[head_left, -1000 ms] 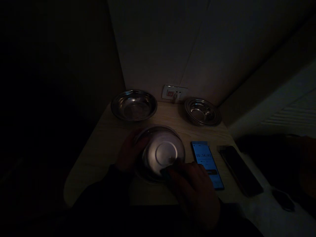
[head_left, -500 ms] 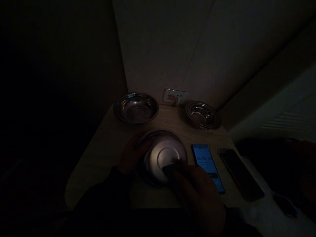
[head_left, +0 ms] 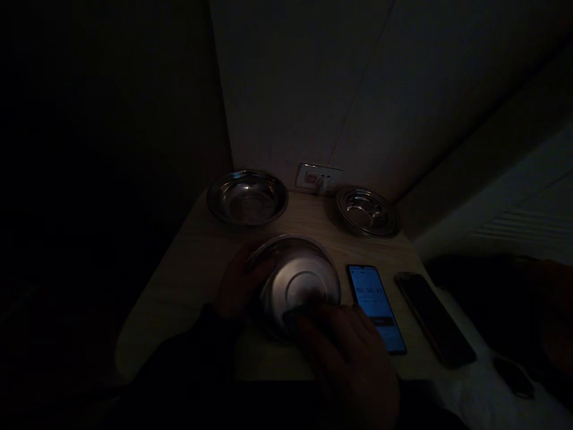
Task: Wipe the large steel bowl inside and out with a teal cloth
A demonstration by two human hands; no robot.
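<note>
A shiny metal bowl is turned so that its round underside faces up toward me. My left hand grips its left rim, with the thumb on the outer wall and the other fingers mostly hidden behind. Closed around a small dark, bluish pad, my right hand presses it against the lower part of the bowl's underside. Dim light leaves the pad's exact kind unclear.
On the wooden table, a wide metal bowl stands back left and stacked metal bowls back right. A lit phone showing a timer and a dark phone lie at right. A socket is on the wall.
My right hand moves the pad up toward the bowl's base ring, then back down and left. My left hand keeps its grip on the rim. The view shifts slightly.
</note>
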